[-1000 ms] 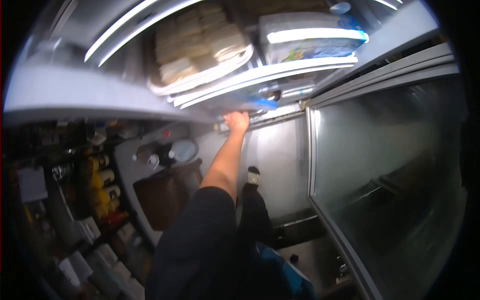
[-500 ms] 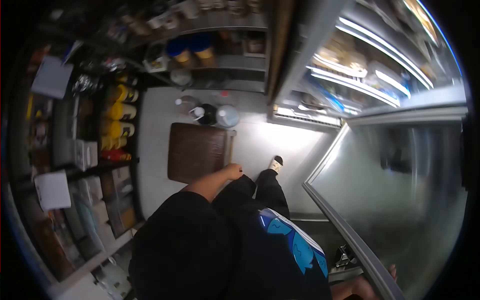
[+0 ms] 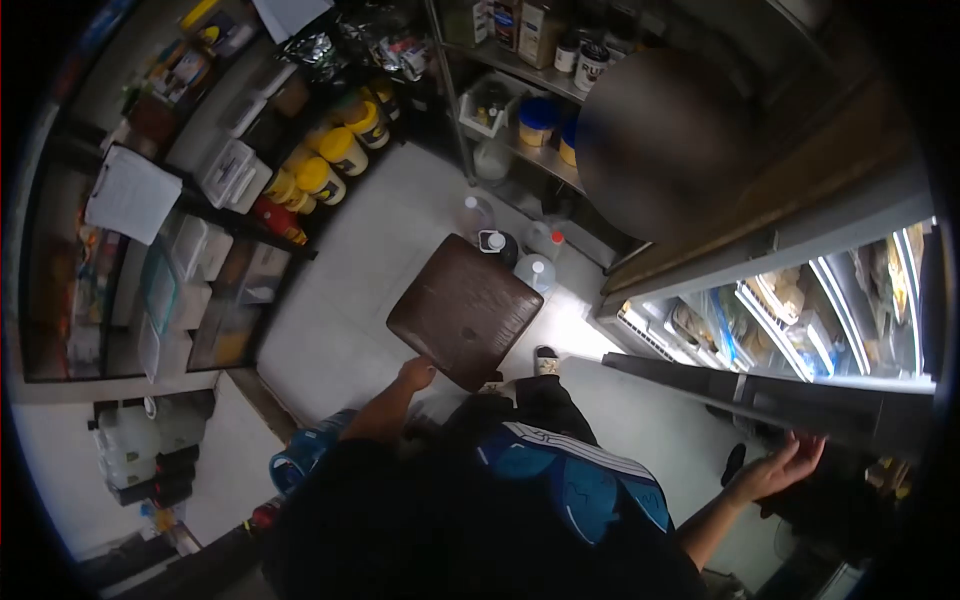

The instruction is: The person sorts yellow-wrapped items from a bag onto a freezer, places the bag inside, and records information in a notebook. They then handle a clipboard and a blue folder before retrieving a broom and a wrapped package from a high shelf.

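Note:
My left hand [image 3: 418, 373] is closed beside the near corner of a brown padded stool [image 3: 465, 312]; whatever is in it, if anything, is too small to make out. At the lower right my right hand [image 3: 785, 470] has its fingers apart, close to the dark edge of the fridge door [image 3: 760, 395]. The door appears almost edge-on, in front of a lit fridge [image 3: 790, 310] holding bagged and boxed items. Whether the fingertips touch the door is hard to tell.
Large bottles [image 3: 536, 272] stand on the floor behind the stool. Left shelves hold yellow-lidded tubs [image 3: 343, 152] and plastic containers [image 3: 200, 248]. A metal rack [image 3: 560, 80] stands at the back, partly covered by a blurred patch. A blue gas cylinder [image 3: 300, 455] is near my left side.
The fridge door has swung toward the fridge. My right hand has risen into fuller view with its fingers spread. My left hand has shifted left, and the whole view has turned.

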### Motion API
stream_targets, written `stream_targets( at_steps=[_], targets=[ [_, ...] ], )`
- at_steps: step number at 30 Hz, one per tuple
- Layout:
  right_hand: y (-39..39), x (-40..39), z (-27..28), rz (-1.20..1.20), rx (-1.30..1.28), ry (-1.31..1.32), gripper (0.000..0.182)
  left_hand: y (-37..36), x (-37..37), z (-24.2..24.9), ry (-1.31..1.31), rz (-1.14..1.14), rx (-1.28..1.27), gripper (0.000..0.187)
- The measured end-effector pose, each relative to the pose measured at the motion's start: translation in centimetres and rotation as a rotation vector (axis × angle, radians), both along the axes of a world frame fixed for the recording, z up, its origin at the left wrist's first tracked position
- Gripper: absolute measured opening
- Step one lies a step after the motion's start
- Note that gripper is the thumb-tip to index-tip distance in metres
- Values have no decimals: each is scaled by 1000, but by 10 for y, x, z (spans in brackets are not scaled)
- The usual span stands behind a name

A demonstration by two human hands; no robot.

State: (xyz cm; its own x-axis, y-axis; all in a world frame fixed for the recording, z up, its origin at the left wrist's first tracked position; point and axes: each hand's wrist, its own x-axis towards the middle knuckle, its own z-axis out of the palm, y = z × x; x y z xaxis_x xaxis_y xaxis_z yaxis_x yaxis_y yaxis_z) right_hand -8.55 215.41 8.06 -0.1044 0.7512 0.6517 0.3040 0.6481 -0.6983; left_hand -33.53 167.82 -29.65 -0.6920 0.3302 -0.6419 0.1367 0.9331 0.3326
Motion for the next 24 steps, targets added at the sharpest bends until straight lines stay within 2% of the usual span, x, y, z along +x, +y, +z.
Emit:
stream_targets(
  at_steps=[4, 5, 8, 10, 13, 15, 16, 18, 20, 24],
  targets=[
    [37, -60, 6, 133, 118, -100, 43, 3, 33, -2, -38, 231, 38, 38],
    [50, -71, 4, 158, 144, -127, 43, 7, 42, 3, -86, 361, 74, 41],
    [76, -102, 2, 260, 163, -127, 45, 27, 61, 20, -66, 470, 75, 40],
    [88, -115, 3, 282, 182, -234, 46, 38, 73, 18, 13, 528, 115, 36],
    [91, -124, -6, 241, 405, -227, 47, 64, 82, 36, 4, 632, 142, 35],
    [88, -124, -13, 275, 617, -312, 44, 77, 80, 51, 2, 474, 104, 35],
    [86, -127, -27, 409, 605, -236, 42, 82, 79, 61, -1, 391, 82, 35],
    [76, -139, -47, 687, 456, -168, 40, 87, 81, 57, 112, 476, 172, 31],
    [66, -155, -54, 807, 272, -219, 40, 89, 81, 31, 186, 568, 227, 31],
    [73, -182, -64, 929, 170, -321, 37, 91, 67, 70, 101, 617, 135, 36]
  ],
)
